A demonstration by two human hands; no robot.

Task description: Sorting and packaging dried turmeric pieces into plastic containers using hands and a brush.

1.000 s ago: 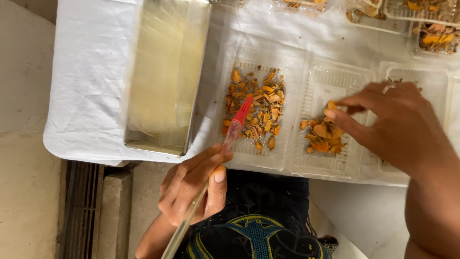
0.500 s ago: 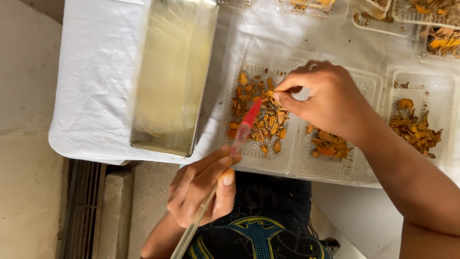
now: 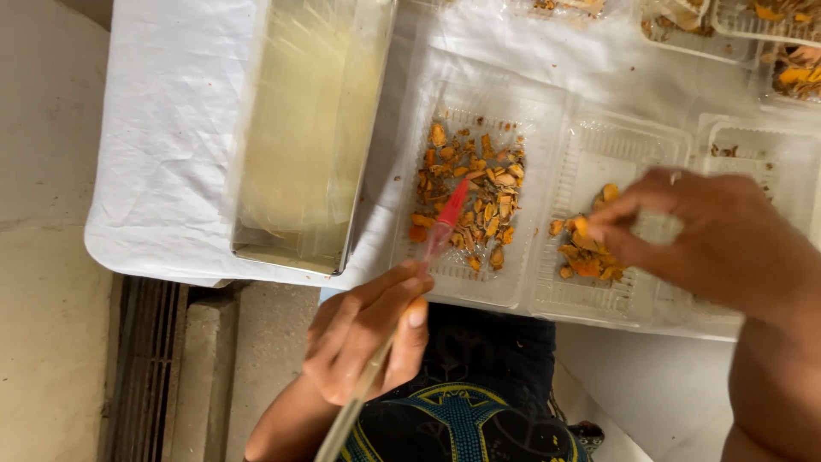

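- Bottom centre of the frame: dark garment (image 3: 479,402) with a blue and yellow pattern, belonging to the person wearing the camera
- Lower centre: left hand (image 3: 368,342), fingers curled together around a thin stick (image 3: 359,398), thumb pressed along it; grip closed on the stick
- The stick runs from the bottom edge up and to the right; its red tip (image 3: 451,208) lies among the pieces in the middle tray (image 3: 466,192)
- Middle tray: clear plastic, ribbed floor, holding many small orange and tan pieces (image 3: 479,192) scattered across its centre
- Right of centre: right hand (image 3: 710,235), thumb and fingers drawn together in a pinch; fingertips sit over an orange piece at the second tray (image 3: 616,222); whether the piece is actually held cannot be told
- Second tray: clear plastic, just beside the middle tray on its right, with a smaller heap of orange pieces (image 3: 586,252) in its left half
- A third clear tray (image 3: 753,145) at the right edge, mostly hidden by the right hand
- Left of the middle tray: a long metal box (image 3: 308,128), upright walls, pale shiny interior, reaching from mid frame to the top edge
- All items rest on a white cloth (image 3: 162,154), creased, its edge hanging at lower left
- Lower left: concrete floor (image 3: 51,342) with a drain grate (image 3: 150,368)
- Top right: further clear trays (image 3: 761,26) with orange pieces, partly cut off by the frame
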